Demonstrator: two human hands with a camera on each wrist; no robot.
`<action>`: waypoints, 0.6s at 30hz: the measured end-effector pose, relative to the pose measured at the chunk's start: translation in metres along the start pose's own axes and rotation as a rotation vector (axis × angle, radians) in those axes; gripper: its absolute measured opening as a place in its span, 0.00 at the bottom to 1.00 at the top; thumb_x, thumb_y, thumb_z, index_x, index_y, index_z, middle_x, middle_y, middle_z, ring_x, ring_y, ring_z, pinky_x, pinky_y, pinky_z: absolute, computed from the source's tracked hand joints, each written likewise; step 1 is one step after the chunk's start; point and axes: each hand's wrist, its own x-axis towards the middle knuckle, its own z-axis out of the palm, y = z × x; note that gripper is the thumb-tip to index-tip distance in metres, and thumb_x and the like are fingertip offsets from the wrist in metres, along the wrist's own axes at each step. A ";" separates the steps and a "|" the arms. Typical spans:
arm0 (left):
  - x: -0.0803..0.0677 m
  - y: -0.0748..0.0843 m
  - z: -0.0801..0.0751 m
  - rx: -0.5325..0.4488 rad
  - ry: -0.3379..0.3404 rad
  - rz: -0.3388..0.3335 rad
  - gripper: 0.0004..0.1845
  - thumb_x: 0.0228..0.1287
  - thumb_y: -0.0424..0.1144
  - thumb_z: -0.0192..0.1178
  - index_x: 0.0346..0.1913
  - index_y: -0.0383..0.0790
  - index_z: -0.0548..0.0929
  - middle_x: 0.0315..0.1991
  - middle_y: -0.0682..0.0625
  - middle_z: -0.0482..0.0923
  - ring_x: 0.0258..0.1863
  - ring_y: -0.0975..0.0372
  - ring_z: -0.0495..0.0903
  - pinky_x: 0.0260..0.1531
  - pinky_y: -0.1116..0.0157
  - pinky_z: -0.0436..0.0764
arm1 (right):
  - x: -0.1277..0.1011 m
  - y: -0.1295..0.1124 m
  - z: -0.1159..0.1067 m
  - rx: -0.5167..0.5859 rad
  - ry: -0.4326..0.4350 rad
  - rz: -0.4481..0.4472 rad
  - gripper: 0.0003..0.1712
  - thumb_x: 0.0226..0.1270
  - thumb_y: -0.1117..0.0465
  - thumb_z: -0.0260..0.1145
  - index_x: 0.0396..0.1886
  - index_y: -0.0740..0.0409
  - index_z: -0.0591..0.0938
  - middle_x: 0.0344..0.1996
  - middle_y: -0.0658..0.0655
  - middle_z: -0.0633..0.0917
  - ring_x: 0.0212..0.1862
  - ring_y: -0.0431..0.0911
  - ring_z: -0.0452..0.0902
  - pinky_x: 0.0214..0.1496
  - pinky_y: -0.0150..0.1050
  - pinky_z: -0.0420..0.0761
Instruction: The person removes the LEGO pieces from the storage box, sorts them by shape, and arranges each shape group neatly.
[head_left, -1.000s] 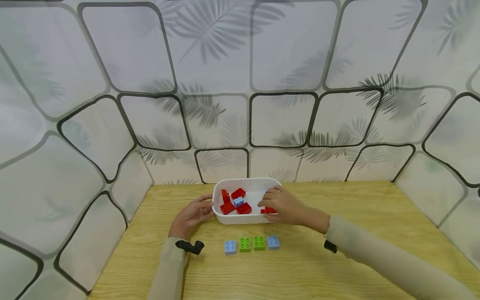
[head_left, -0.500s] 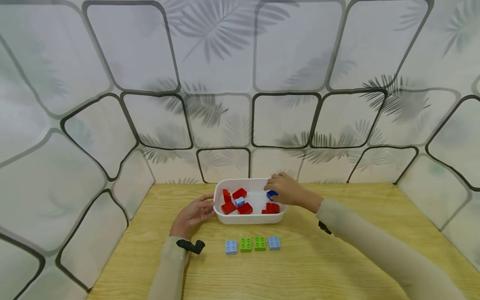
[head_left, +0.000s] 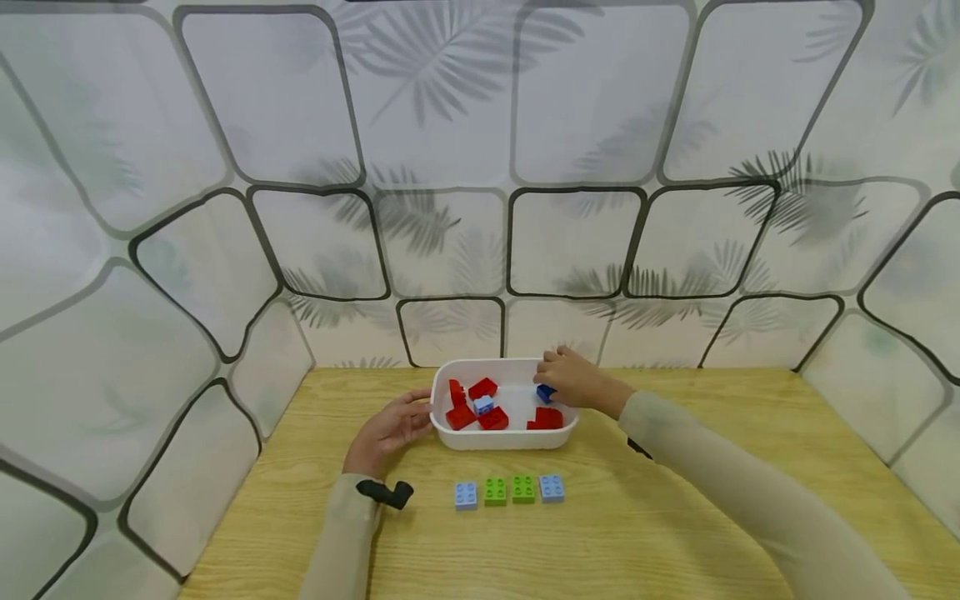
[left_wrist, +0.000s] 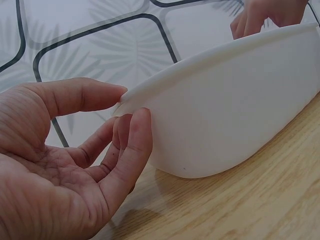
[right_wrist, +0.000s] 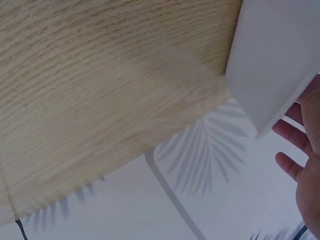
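In the head view a white plastic bin (head_left: 510,440) stands on the table. My left hand (head_left: 390,432) is at its left end, fingertips resting against the outside and rim, as the left wrist view shows of the bin wall (left_wrist: 210,110). My right hand (head_left: 577,382) reaches over the right end and pinches a dark blue toy brick (head_left: 544,392), partly covered by the fingers. In the right wrist view the fingers hang over the rim; the brick is hidden there. Several red bricks (head_left: 493,418) and a light blue brick (head_left: 483,405) lie in the bin.
In front of the bin is a row of bricks: a light blue brick (head_left: 465,496) on the left, two green bricks (head_left: 495,492) and another light blue brick (head_left: 552,488) on the right. A patterned cloth wall (head_left: 450,250) encloses the wooden table (head_left: 645,550) behind and at both sides.
My right hand has moved from the red bricks at the bin's front right to the dark blue brick behind them. My left hand stays at the bin's left end.
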 end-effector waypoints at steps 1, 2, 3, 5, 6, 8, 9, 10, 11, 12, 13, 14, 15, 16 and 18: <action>0.000 0.000 0.000 -0.005 -0.003 0.000 0.23 0.79 0.27 0.49 0.72 0.33 0.61 0.44 0.52 0.84 0.38 0.66 0.83 0.41 0.70 0.85 | 0.001 0.000 0.001 0.002 -0.005 -0.003 0.17 0.62 0.57 0.76 0.49 0.54 0.88 0.44 0.54 0.87 0.48 0.50 0.77 0.56 0.52 0.78; -0.001 0.000 0.000 -0.004 -0.006 0.002 0.24 0.79 0.28 0.49 0.72 0.33 0.61 0.45 0.52 0.83 0.39 0.66 0.83 0.42 0.70 0.85 | 0.001 0.000 0.002 0.003 -0.009 -0.004 0.17 0.62 0.57 0.76 0.50 0.55 0.88 0.44 0.54 0.87 0.49 0.50 0.77 0.56 0.52 0.78; -0.001 0.000 0.000 -0.011 -0.003 0.003 0.24 0.79 0.28 0.49 0.72 0.33 0.61 0.46 0.52 0.83 0.39 0.65 0.83 0.42 0.70 0.85 | 0.002 -0.001 0.002 0.006 -0.011 -0.006 0.17 0.62 0.56 0.76 0.50 0.55 0.88 0.44 0.54 0.87 0.49 0.50 0.77 0.55 0.52 0.78; -0.002 0.001 0.000 -0.025 0.001 0.002 0.24 0.79 0.28 0.49 0.73 0.33 0.60 0.47 0.51 0.82 0.41 0.65 0.83 0.44 0.70 0.85 | 0.003 -0.002 0.003 0.010 -0.013 -0.006 0.18 0.62 0.56 0.76 0.50 0.55 0.88 0.44 0.54 0.87 0.49 0.50 0.77 0.55 0.51 0.77; -0.002 0.001 0.000 -0.029 0.001 0.000 0.25 0.79 0.28 0.49 0.73 0.33 0.60 0.48 0.51 0.82 0.41 0.64 0.83 0.44 0.69 0.85 | 0.004 -0.002 0.003 0.011 -0.018 -0.004 0.18 0.62 0.56 0.76 0.51 0.55 0.88 0.45 0.54 0.87 0.49 0.50 0.77 0.55 0.51 0.77; -0.002 0.001 0.000 -0.025 0.011 -0.004 0.26 0.79 0.28 0.50 0.74 0.33 0.59 0.49 0.51 0.81 0.41 0.64 0.83 0.44 0.69 0.85 | 0.005 -0.003 0.004 0.006 -0.027 -0.001 0.18 0.62 0.55 0.76 0.51 0.55 0.88 0.45 0.54 0.87 0.50 0.50 0.77 0.55 0.51 0.77; -0.002 0.001 0.000 -0.025 0.017 -0.005 0.26 0.78 0.29 0.50 0.74 0.33 0.59 0.49 0.51 0.81 0.41 0.64 0.83 0.43 0.69 0.85 | 0.006 -0.003 0.005 0.002 -0.032 -0.001 0.18 0.62 0.55 0.76 0.51 0.55 0.88 0.45 0.54 0.87 0.50 0.50 0.77 0.55 0.50 0.77; -0.001 0.000 0.000 -0.015 0.022 -0.009 0.26 0.78 0.29 0.50 0.75 0.33 0.59 0.49 0.51 0.81 0.41 0.64 0.83 0.43 0.70 0.85 | 0.007 -0.003 0.006 -0.005 -0.036 -0.001 0.18 0.62 0.55 0.77 0.50 0.54 0.88 0.45 0.53 0.87 0.50 0.50 0.77 0.54 0.50 0.77; -0.001 0.000 0.000 -0.007 0.026 -0.009 0.27 0.78 0.29 0.51 0.75 0.33 0.58 0.49 0.51 0.81 0.41 0.64 0.82 0.43 0.70 0.85 | 0.008 -0.004 0.006 -0.011 -0.042 -0.001 0.18 0.62 0.55 0.77 0.50 0.54 0.88 0.45 0.53 0.87 0.49 0.50 0.77 0.54 0.50 0.77; -0.001 0.000 0.000 -0.003 0.028 -0.009 0.27 0.78 0.29 0.51 0.75 0.33 0.58 0.49 0.51 0.81 0.41 0.64 0.82 0.43 0.70 0.85 | 0.009 -0.004 0.007 -0.014 -0.048 -0.003 0.17 0.62 0.55 0.77 0.50 0.53 0.88 0.45 0.53 0.87 0.49 0.50 0.77 0.54 0.50 0.77; -0.001 -0.001 0.001 0.005 0.031 -0.009 0.27 0.78 0.29 0.51 0.74 0.33 0.59 0.48 0.51 0.81 0.41 0.64 0.82 0.43 0.70 0.85 | 0.010 -0.004 0.008 -0.023 -0.054 -0.003 0.17 0.62 0.54 0.76 0.49 0.53 0.88 0.45 0.53 0.87 0.49 0.49 0.77 0.53 0.49 0.77; 0.000 -0.001 0.001 0.006 0.036 -0.010 0.26 0.78 0.29 0.52 0.74 0.33 0.60 0.48 0.51 0.82 0.41 0.64 0.83 0.43 0.70 0.85 | 0.011 -0.004 0.008 -0.029 -0.061 -0.003 0.17 0.62 0.54 0.76 0.49 0.52 0.88 0.44 0.53 0.87 0.49 0.49 0.77 0.53 0.49 0.77; 0.000 -0.001 0.000 0.008 0.038 -0.007 0.25 0.78 0.29 0.51 0.73 0.33 0.61 0.48 0.51 0.82 0.41 0.64 0.83 0.43 0.70 0.85 | 0.011 -0.004 0.008 -0.029 -0.066 -0.002 0.16 0.62 0.55 0.76 0.49 0.52 0.88 0.44 0.53 0.87 0.48 0.49 0.77 0.53 0.49 0.77; 0.001 -0.001 0.000 0.014 0.035 -0.007 0.24 0.78 0.29 0.51 0.72 0.33 0.62 0.47 0.51 0.82 0.40 0.65 0.83 0.42 0.70 0.85 | 0.012 -0.004 0.008 -0.031 -0.071 -0.001 0.16 0.62 0.55 0.76 0.49 0.52 0.88 0.44 0.53 0.87 0.48 0.49 0.77 0.52 0.49 0.76; 0.002 -0.001 0.000 0.015 0.029 -0.004 0.22 0.78 0.28 0.50 0.70 0.34 0.63 0.46 0.52 0.82 0.40 0.65 0.83 0.42 0.70 0.85 | 0.014 -0.004 0.009 -0.034 -0.077 0.001 0.16 0.61 0.55 0.77 0.48 0.52 0.88 0.44 0.52 0.87 0.47 0.49 0.77 0.52 0.49 0.76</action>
